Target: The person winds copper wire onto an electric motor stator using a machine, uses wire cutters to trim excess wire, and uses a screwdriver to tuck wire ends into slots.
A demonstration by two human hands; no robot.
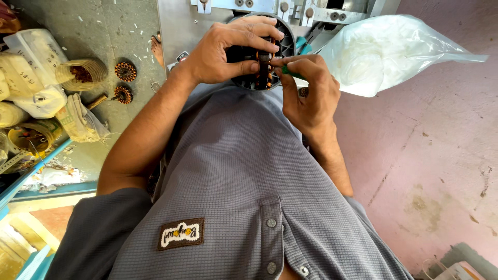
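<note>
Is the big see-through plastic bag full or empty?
Full, it looks. The plastic bag bulges with pale white stuff that shows through it. It lies beside the right hand. What the stuff is, I cannot tell.

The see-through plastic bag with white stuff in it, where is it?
In the head view the plastic bag sits at the upper right, just beside the right hand, against the pink surface.

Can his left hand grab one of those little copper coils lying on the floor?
Probably not right now. The left hand is wrapped around the black round part. The coils lie apart on the floor, with nothing in between.
</note>
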